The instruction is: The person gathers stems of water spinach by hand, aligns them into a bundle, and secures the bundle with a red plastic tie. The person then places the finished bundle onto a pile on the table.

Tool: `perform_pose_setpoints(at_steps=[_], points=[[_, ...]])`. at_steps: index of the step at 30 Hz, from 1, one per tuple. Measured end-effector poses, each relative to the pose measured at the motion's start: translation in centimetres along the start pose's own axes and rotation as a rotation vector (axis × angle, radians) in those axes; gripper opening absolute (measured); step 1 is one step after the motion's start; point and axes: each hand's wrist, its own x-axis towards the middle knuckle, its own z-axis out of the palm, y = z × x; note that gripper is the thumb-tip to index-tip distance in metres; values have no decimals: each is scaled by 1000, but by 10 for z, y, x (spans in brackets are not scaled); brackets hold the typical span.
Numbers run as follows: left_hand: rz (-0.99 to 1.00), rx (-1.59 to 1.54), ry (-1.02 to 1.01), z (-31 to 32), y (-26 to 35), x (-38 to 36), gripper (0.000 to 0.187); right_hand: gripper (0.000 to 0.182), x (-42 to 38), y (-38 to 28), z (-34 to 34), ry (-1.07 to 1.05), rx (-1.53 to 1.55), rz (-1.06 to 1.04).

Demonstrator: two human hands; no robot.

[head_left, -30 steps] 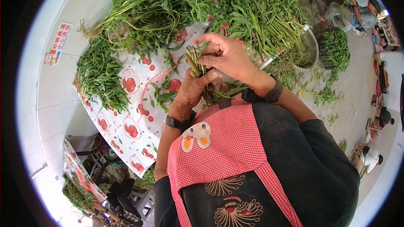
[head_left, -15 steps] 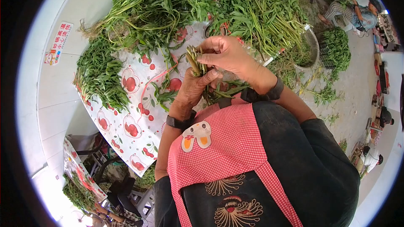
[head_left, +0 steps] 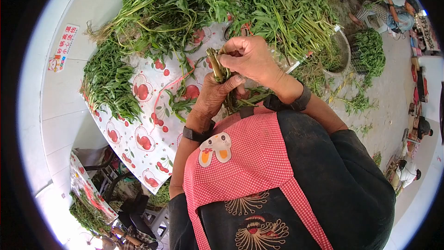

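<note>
The left hand (head_left: 213,96) gripped a bunch of stems (head_left: 215,67) (cut ends up); the right hand (head_left: 247,58) pinched their tops above the tabletop (head_left: 138,125).

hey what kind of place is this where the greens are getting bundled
Probably an open-air market or produce-sorting spot. Large heaps of loose leafy green stems cover a table with a cherry-print plastic cloth, another green heap sits on the bare concrete ground, and other people sit nearby.
</note>
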Motion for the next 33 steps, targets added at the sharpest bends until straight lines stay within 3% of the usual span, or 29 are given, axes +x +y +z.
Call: perform_pose_setpoints(at_steps=[5,11,13,15,23,25,29,31,32,33], points=[[3,-44,-64,-5,-3,1,23,12,3,8,1,-44,106,-4],[19,-20,-42,-5,-5,1,24,31,2,-6,-2,-168,356,31],[30,9,-31,-4,-5,1,24,33,3,-4,0,-101,80,12],[-54,28,-65,-9,-7,3,24,31,6,1,1,-148,124,34],[-11,-51,-39,3,9,3,19,27,7,-2,-4,-217,194,-12],[-31,-78,-29,2,13,3,21,25,9,-12,-7,-265,15,15],[-134,-180,-28,-1,15,5,18,28,14,-13,-8,-274,-59,9],[-171,-212,12,-2,12,5,16,37,17,-14,-12,-180,-3,-184],[-176,-204,-10,-5,9,6,17,37,20,-18,-14,-184,-1,-180],[-182,-194,-34,-7,8,6,19,42,26,-25,-19,-148,-191,-380]])
